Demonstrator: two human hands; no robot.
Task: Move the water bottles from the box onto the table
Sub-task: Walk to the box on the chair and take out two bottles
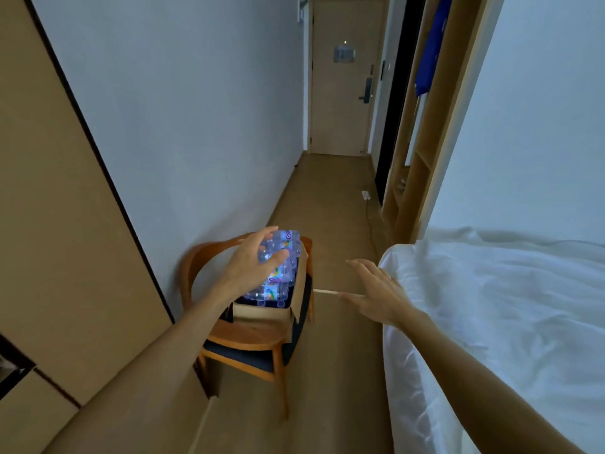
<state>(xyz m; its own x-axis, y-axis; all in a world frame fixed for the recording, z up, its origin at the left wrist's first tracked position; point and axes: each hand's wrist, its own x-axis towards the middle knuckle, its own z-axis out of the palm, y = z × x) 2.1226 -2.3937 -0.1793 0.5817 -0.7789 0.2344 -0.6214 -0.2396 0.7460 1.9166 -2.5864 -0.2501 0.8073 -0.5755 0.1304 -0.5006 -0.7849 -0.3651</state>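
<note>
Narrow and dim, the room ran between a pale wall and a white-sheeted bed (491, 306) toward a closed beige door (340, 93) at the far end. Clear plastic water bottles with bright printed labels (278, 286) lay packed together in an open brown cardboard box (262, 311), and the box sat on the seat of an orange-brown wooden chair with a curved back (248, 335) against the left wall. Over the top of the bottles hovered the left hand (250, 263), fingers spread and bent toward them; whether it had hold of one could not be told. Beside the box to the right, the right hand (376, 293) reached forward, fingers straight and apart, gripping nothing. Beyond the bed stood an open wooden wardrobe (422, 142) with a blue garment (432, 50) hanging inside.
</note>
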